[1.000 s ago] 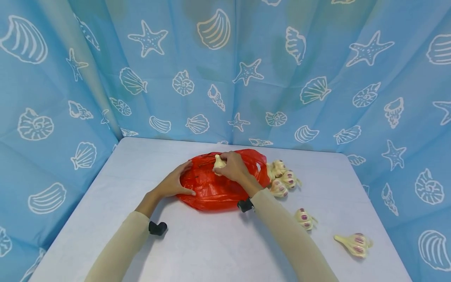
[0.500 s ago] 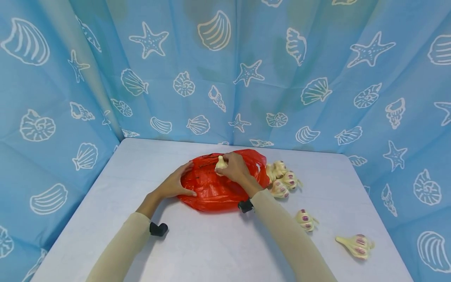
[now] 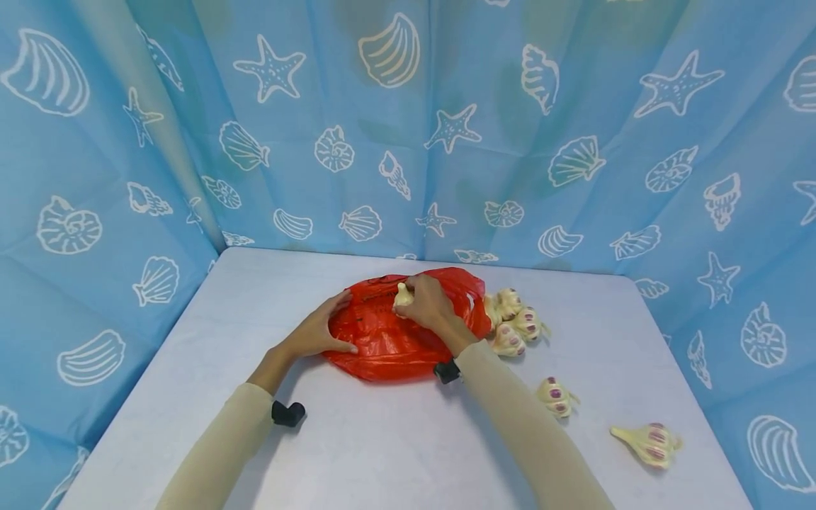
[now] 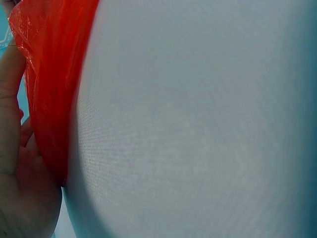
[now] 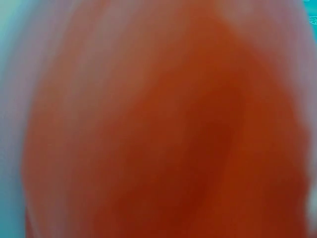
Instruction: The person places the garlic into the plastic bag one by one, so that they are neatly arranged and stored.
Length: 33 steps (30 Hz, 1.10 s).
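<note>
A crumpled red plastic bag [image 3: 382, 343] lies on its side at the back middle of the table. My left hand [image 3: 312, 331] rests against its left end, thumb on the near side and fingers spread along the far side. In the left wrist view the fingers [image 4: 10, 74] lie along the red plastic. My right hand [image 3: 426, 304] pinches a garlic bulb [image 3: 403, 295] over the top of the bag, its pale stem pointing up. Red blur from the bag [image 5: 198, 124] fills the right wrist view, hiding the hand and bulb there.
Several garlic bulbs [image 3: 510, 340] cluster at the bag's right end. Another garlic bulb [image 3: 557, 397] lies beside my right sleeve, and one long-stemmed bulb [image 3: 652, 444] sits near the table's right edge. A blue shell-print curtain [image 3: 382, 142] surrounds the white table [image 3: 357, 446].
The bulb in my right hand has shifted slightly right and down against the bag. My left hand stays at the bag's left end. The whole view has drifted a little.
</note>
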Available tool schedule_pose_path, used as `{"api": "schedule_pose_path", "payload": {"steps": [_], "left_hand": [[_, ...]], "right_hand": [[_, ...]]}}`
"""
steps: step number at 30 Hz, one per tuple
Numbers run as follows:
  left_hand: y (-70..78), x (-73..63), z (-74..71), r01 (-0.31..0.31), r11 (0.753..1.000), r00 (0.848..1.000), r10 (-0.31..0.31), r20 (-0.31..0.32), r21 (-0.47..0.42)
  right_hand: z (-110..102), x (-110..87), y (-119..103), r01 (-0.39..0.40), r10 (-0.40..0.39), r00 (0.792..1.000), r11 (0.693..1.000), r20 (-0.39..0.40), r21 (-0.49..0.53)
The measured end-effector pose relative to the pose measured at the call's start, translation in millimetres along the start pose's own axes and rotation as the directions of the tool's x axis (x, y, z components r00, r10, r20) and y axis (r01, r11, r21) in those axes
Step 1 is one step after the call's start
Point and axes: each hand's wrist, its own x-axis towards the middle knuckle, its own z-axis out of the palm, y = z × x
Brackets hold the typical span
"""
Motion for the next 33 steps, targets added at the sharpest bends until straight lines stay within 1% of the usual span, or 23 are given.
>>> {"api": "schedule_pose_path", "payload": {"steps": [7, 9, 16, 20, 26, 33], "left_hand": [[0.0, 0.7, -0.5, 0.001, 1.0, 1.0, -0.001, 0.001, 0.0], [-0.1, 1.0, -0.5, -0.002, 1.0, 1.0, 0.002, 0.002, 0.001], [0.4, 0.5, 0.2, 0.018, 1.0, 1.0, -0.018, 0.002, 0.004], [1.8, 0.3, -0.7, 0.01, 1.0, 1.0, -0.01, 0.003, -0.004], [3.6, 0.8, -1.6, 0.002, 1.0, 1.0, -0.002, -0.002, -0.009], [2.5, -1.1, 0.6, 0.025, 1.0, 1.0, -0.025, 0.001, -0.008]], "right_hand": [[1.1, 3.0, -2.6, 0.01, -0.009, 1.0, 0.998, 0.01, -0.064], [1.8, 3.7, -3.0, 0.018, -0.017, 1.0, 0.998, 0.013, -0.067], [4.1, 5.3, -1.8, 0.03, -0.029, 0.999, 0.997, 0.017, -0.076], [3.9, 7.0, -1.6, 0.042, -0.041, 0.999, 0.994, 0.012, -0.097], [2.7, 7.9, -2.2, 0.017, -0.015, 1.0, 0.994, 0.017, -0.103], [3.1, 5.5, -2.9, 0.012, -0.009, 1.0, 0.995, 0.029, -0.103]]}}
